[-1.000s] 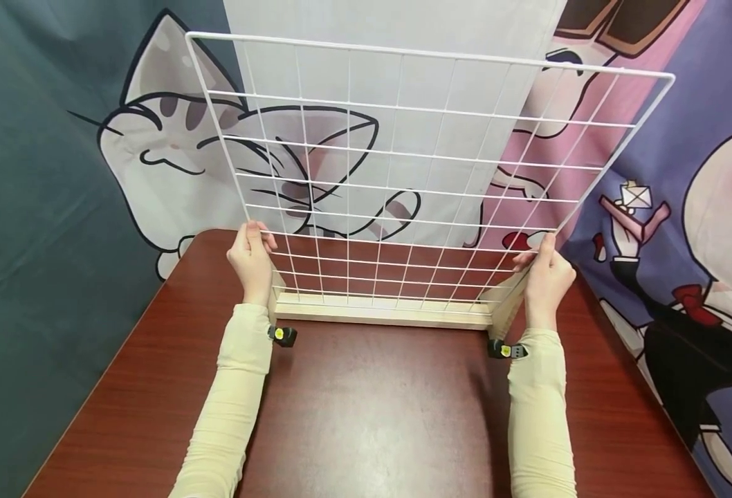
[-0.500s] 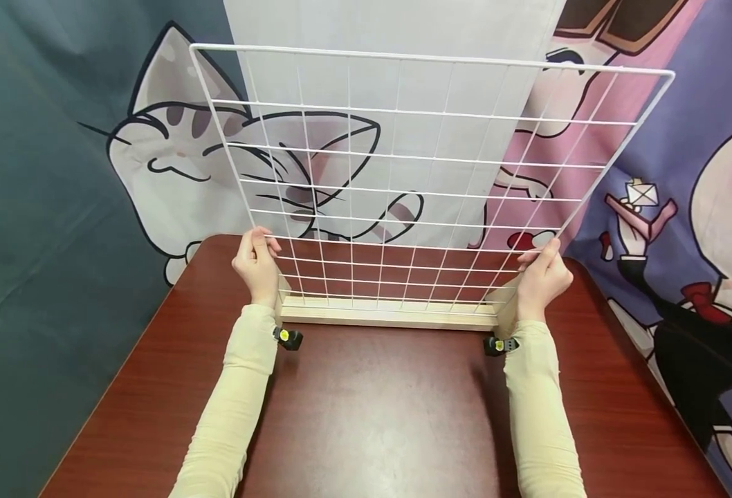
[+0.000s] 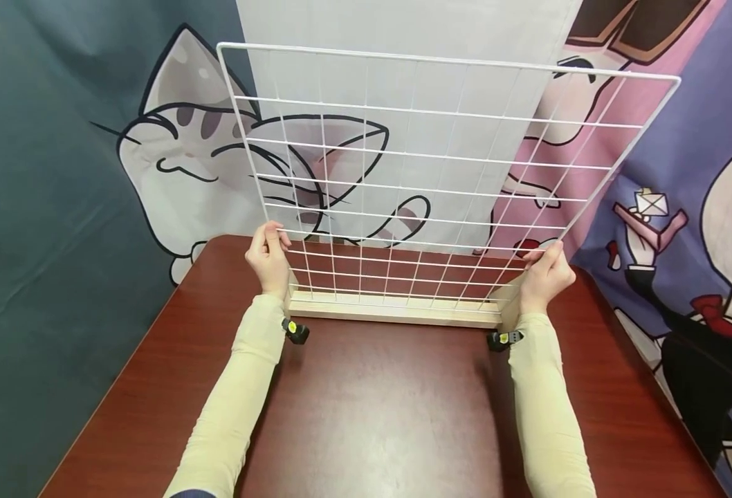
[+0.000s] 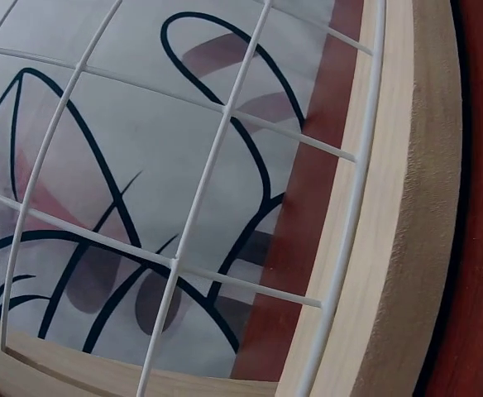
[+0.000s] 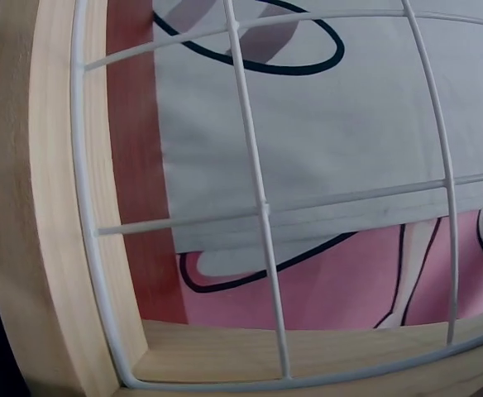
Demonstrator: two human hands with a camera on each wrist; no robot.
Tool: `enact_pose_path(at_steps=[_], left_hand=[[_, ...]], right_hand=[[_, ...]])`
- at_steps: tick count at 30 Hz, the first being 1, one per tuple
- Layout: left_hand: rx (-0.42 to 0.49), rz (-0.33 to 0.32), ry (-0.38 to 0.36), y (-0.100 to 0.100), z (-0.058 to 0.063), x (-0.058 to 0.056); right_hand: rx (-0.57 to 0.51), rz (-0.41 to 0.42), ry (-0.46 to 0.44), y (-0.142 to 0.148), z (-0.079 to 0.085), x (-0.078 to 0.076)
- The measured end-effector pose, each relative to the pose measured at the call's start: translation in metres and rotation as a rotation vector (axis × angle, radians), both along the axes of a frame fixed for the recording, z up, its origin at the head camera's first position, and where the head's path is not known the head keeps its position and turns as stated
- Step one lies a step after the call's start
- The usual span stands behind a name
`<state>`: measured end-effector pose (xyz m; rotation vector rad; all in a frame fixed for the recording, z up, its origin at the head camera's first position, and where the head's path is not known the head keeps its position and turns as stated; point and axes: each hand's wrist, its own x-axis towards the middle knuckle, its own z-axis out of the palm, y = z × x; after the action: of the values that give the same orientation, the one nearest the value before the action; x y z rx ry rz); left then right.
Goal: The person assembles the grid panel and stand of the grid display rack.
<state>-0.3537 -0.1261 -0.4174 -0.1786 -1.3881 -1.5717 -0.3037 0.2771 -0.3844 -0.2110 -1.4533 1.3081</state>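
A white wire grid panel (image 3: 447,61) stands steeply upright, leaning away at the top, in the head view. Its lower part is at a pale wooden frame (image 3: 391,312) on the table. My left hand (image 3: 268,257) grips the grid's left edge low down, thumb towards me. On the opposite edge, my right hand (image 3: 546,278) grips it at about the same height. The left wrist view has the grid's edge rod (image 4: 361,157) alongside a wooden side piece (image 4: 432,165). In the right wrist view, a grid corner lies against or just over the wood (image 5: 55,207); contact is unclear.
The reddish-brown table (image 3: 372,415) spreads around the frame. Behind it hangs a fabric backdrop (image 3: 179,173) with cartoon figures, close to the table's far edge. A small black camera (image 3: 295,332) is strapped on each wrist.
The grid's upper left corner has shifted right, partly with the camera's own movement. My right hand has turned a little and sits slightly lower; both hands keep holding the edges.
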Motion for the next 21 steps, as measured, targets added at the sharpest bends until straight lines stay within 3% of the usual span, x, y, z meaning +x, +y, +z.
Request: enact_pose_path(at_steps=[4,8,12,16,21], left_hand=[[0.009,-0.041,-0.005,0.003,0.002,-0.011],[-0.02,-0.031,-0.008,0.002,0.003,-0.019],[-0.055,-0.054,-0.03,0.0,0.002,-0.027],[-0.055,-0.147,-0.105,-0.007,0.004,-0.028],[-0.09,-0.263,-0.23,-0.012,0.001,-0.022]], right_hand=[[0.0,-0.008,0.015,-0.001,0.006,-0.001],[0.007,-0.003,0.008,-0.002,0.004,-0.007],[0.014,0.011,-0.013,0.006,-0.004,-0.024],[0.052,0.057,-0.065,0.016,-0.014,-0.04],[0.225,0.077,-0.217,0.024,-0.012,-0.038]])
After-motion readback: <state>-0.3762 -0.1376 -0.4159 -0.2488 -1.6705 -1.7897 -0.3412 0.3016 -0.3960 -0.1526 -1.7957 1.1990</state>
